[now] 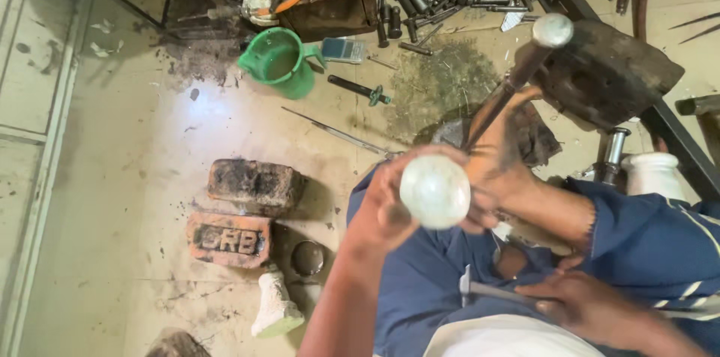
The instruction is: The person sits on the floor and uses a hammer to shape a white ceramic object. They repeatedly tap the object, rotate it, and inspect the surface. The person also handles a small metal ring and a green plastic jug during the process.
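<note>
Left hand [390, 203]: fingers wrapped around white round ball [435, 190], ball at fingertips.
Right hand [499, 151]: closed on dark rod [510, 91], just behind ball.
Floor: two bricks [244, 211], green jug [281, 62].

two bricks [255, 183], one green jug [279, 62], two white balls [435, 192]

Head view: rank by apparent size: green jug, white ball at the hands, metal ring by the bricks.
1. green jug
2. white ball, close behind, but nearer the camera, so unsure
3. metal ring, clearly smallest
</note>
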